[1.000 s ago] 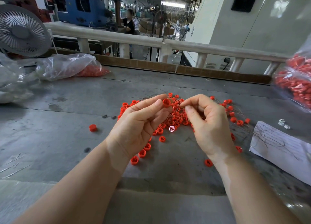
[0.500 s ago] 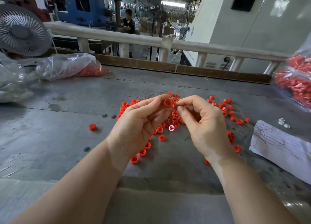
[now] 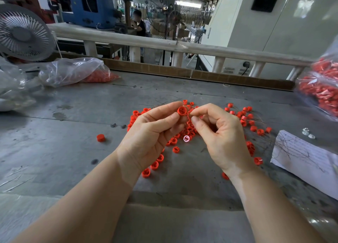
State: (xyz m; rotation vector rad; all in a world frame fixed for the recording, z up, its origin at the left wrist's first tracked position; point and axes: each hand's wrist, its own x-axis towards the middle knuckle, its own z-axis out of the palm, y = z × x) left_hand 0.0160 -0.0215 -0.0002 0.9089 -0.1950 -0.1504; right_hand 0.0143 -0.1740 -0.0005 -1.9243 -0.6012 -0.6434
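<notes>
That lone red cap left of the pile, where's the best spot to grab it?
Pinch the lone red cap across its curved side wall, coming from above: it stands on a flat end on the table, with bare space all round.

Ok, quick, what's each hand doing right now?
Left hand: pinches a red cap between thumb and forefinger.
Right hand: pinches what looks like a thin wire beside that cap.

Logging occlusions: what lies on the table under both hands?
Loose red caps and thin wires on the grey table. Above them the left hand pinches one cap, the right hand a wire. Anything beneath the palms is covered.
</notes>
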